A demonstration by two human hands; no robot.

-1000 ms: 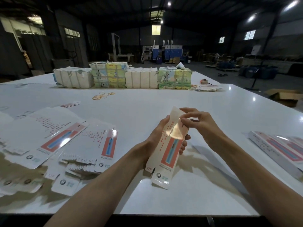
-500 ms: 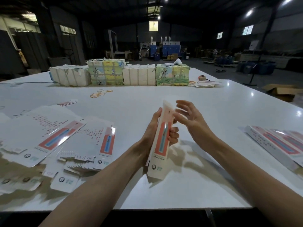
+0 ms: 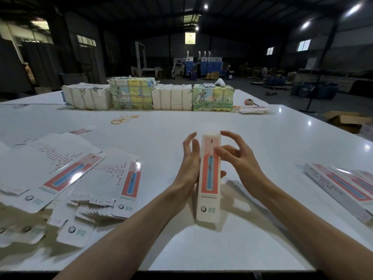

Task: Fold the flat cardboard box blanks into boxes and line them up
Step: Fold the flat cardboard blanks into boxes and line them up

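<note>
Single head-worn, wide-angle view, looking forward and down across the white table (image 3: 262, 142) from its near edge. Forearms close in the foreground; warehouse hall visible beyond.

The hall was dim. Ceiling lamps (image 3: 205, 6) made small glare spots on the glossy white table (image 3: 262, 138). Edges looked curved and slightly blurred.
</note>
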